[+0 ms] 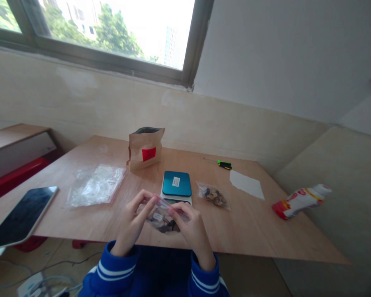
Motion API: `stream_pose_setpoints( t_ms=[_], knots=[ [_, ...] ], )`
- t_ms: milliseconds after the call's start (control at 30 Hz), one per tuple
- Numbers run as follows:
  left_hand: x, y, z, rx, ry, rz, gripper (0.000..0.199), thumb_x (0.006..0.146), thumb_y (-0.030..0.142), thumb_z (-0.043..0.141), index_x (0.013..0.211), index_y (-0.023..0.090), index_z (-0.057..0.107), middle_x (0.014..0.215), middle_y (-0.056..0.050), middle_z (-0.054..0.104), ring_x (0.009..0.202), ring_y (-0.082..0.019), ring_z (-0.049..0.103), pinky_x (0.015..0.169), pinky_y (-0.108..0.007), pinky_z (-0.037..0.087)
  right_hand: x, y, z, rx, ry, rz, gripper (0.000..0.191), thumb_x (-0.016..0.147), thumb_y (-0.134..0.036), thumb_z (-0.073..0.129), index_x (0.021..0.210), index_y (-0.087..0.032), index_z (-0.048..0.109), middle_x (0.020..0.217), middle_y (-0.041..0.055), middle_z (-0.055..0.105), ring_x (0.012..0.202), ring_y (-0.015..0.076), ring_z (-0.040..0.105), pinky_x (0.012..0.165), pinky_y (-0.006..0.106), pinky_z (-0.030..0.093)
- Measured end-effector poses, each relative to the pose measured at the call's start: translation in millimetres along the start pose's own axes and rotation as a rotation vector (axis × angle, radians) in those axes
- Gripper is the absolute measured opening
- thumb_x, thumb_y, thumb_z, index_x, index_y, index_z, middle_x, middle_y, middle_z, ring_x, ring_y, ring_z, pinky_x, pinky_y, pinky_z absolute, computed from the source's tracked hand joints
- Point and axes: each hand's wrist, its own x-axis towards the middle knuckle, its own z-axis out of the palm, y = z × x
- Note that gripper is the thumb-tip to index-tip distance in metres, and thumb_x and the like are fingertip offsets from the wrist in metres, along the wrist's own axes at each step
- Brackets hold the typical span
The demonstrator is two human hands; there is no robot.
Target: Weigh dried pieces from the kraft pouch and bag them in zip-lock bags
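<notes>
A clear zip bag point(162, 219) with brown and dark pieces and a small white label inside hangs between my hands near the table's front edge. My left hand point(139, 212) pinches the left end of its red-edged top. Near the right end of that top, my right hand point(187, 222) grips the bag with thumb and fingers. Just beyond the bag is a scale with a blue top point(177, 183) bearing a white sticker; its front part is partly hidden by the bag and fingers. Right of the scale lies another clear bag point(215, 196) of similar pieces.
An open brown paper bag point(146, 150) stands behind the scale. Clear empty bags point(95, 185) and a phone point(23, 216) lie left. Rightward are screwdrivers point(224, 164), white paper point(246, 184) and a red-and-white bottle point(299, 202). The wooden table point(244, 231) meets the wall behind.
</notes>
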Motion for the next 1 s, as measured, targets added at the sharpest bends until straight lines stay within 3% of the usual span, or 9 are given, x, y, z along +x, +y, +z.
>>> stream_pose_setpoints(
  t_ms=[67, 167, 400, 533, 633, 800, 1000],
  knots=[
    [0.3, -0.2, -0.5, 0.000, 0.036, -0.014, 0.020, 0.086, 0.037, 0.059, 0.077, 0.020, 0.060, 0.068, 0.004, 0.060, 0.065, -0.011, 0.057, 0.059, -0.019, 0.044, -0.2, 2.2, -1.4, -0.007, -0.034, -0.013, 0.016, 0.091, -0.028, 0.056, 0.094, -0.021, 0.070, 0.088, 0.0038, 0.072, 0.084, 0.0196, 0.065, 0.077, 0.028, 0.048],
    [1.3, -2.3, -2.4, 0.008, 0.075, -0.023, 0.023, 0.086, 0.040, 0.059, 0.075, 0.020, 0.060, 0.066, 0.004, 0.058, 0.063, -0.011, 0.056, 0.058, -0.019, 0.043, 0.1, 5.4, -3.5, -0.069, -0.031, -0.034, 0.017, 0.092, -0.025, 0.055, 0.087, -0.021, 0.071, 0.082, 0.0023, 0.073, 0.079, 0.0191, 0.065, 0.073, 0.028, 0.047],
    [1.3, -2.1, -1.4, 0.009, 0.112, -0.022, 0.024, 0.086, 0.041, 0.058, 0.075, 0.020, 0.060, 0.066, 0.003, 0.057, 0.065, -0.012, 0.056, 0.059, -0.020, 0.043, 0.5, 6.3, 0.1, -0.225, 0.131, -0.149, 0.017, 0.087, -0.015, 0.061, 0.075, -0.022, 0.072, 0.072, 0.0008, 0.073, 0.073, 0.0190, 0.061, 0.065, 0.026, 0.044],
    [-0.2, -0.5, -0.8, 0.009, 0.161, -0.022, 0.024, 0.085, 0.042, 0.058, 0.076, 0.020, 0.061, 0.066, 0.003, 0.058, 0.064, -0.012, 0.055, 0.058, -0.021, 0.043, 1.2, 5.3, 2.0, -0.194, 0.159, -0.214, 0.020, 0.091, -0.023, 0.056, 0.079, -0.023, 0.072, 0.076, 0.0019, 0.074, 0.073, 0.0182, 0.063, 0.070, 0.029, 0.046],
    [-0.2, -1.6, -3.5, 0.012, 0.208, -0.008, 0.024, 0.085, 0.042, 0.059, 0.077, 0.019, 0.061, 0.066, 0.002, 0.058, 0.063, -0.013, 0.054, 0.056, -0.022, 0.042, 1.8, 6.5, 0.3, -0.136, 0.120, -0.179, 0.016, 0.089, -0.033, 0.060, 0.090, -0.023, 0.073, 0.083, 0.0029, 0.074, 0.078, 0.0186, 0.065, 0.074, 0.030, 0.047],
    [0.5, -4.1, -9.2, 0.032, 0.223, -0.006, 0.023, 0.084, 0.041, 0.060, 0.078, 0.019, 0.063, 0.067, 0.002, 0.058, 0.065, -0.013, 0.054, 0.058, -0.023, 0.042, 1.5, 9.6, -2.9, -0.134, 0.139, -0.139, 0.028, 0.089, -0.040, 0.058, 0.072, -0.023, 0.073, 0.069, 0.0025, 0.071, 0.073, 0.0189, 0.063, 0.068, 0.030, 0.047],
    [0.2, -1.5, -8.6, 0.016, 0.249, -0.002, 0.023, 0.083, 0.041, 0.060, 0.079, 0.019, 0.064, 0.068, 0.001, 0.061, 0.064, -0.014, 0.055, 0.060, -0.024, 0.043, 1.3, 7.0, -2.4, -0.121, 0.160, -0.147, 0.029, 0.089, -0.041, 0.058, 0.070, -0.024, 0.073, 0.066, 0.0020, 0.071, 0.071, 0.0200, 0.062, 0.069, 0.032, 0.047]
  ],
)
